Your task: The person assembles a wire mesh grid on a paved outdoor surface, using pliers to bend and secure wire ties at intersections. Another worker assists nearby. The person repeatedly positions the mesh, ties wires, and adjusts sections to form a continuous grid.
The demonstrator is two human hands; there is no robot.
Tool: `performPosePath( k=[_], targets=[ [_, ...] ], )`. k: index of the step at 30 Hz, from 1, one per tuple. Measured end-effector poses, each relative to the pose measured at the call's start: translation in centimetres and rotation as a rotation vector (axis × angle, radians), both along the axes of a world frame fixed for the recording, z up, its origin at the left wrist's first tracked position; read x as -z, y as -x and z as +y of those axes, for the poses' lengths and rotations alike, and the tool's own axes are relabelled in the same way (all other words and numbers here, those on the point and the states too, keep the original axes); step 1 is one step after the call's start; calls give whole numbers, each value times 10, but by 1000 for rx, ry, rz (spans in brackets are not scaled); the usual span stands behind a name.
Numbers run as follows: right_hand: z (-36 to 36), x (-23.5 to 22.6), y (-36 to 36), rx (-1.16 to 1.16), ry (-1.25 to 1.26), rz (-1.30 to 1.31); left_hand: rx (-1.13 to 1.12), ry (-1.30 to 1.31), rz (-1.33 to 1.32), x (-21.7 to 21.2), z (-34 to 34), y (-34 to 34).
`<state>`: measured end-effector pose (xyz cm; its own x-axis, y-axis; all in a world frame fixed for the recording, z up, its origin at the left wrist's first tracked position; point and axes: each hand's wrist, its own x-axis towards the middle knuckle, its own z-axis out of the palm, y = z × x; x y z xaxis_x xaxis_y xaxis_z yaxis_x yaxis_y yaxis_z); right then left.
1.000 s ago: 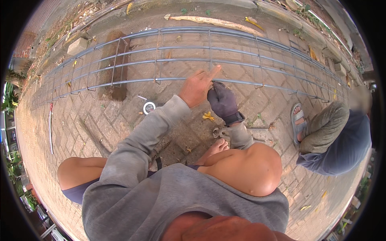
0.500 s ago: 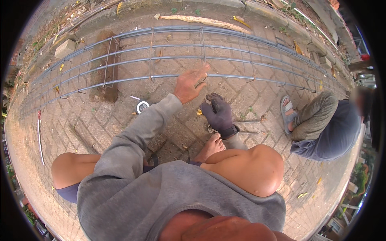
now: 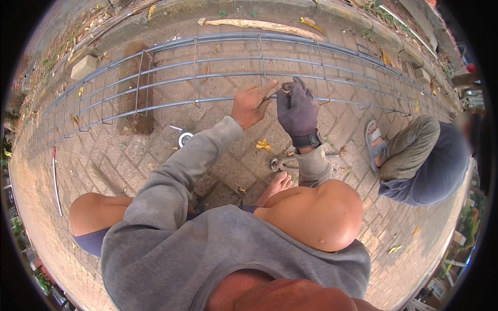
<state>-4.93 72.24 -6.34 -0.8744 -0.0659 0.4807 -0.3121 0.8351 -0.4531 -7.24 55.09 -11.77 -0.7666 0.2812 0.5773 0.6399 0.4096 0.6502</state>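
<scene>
A long rebar cage [image 3: 223, 74] of blue-grey bars and thin rusty stirrups lies across in front of me. My bare left hand [image 3: 251, 107] is at its nearest bar, with index finger and thumb closed around the spot where a stirrup meets it. Just right of it, my right hand [image 3: 298, 110] in a dark glove is raised to the same bar. Its fingers are curled together in a pinch, and whatever they hold is too small to make out. Steel pincers [image 3: 284, 164] lie on the paving by my bare foot [image 3: 276, 186].
A round white-and-black object [image 3: 184, 139] lies on the brick paving [image 3: 223, 160]. Under the cage's left part is a brown log-like block [image 3: 136, 88]. At the right another person [image 3: 423, 160] squats close to the cage. A curb [image 3: 280, 11] runs behind it.
My right hand has moved up and forward from beside the pincers to the near bar, uncovering them and a yellow leaf. My left hand has stayed at the bar.
</scene>
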Motion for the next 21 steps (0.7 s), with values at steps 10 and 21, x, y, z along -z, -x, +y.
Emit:
performPosePath(
  k=[10,21],
  targets=[
    [-5,24,-54,-57,40,-445,17,32,36,4,-5,2],
    [-3,-15,-36,-408,-323,-160,9,70,48,2,-7,3]
  ],
)
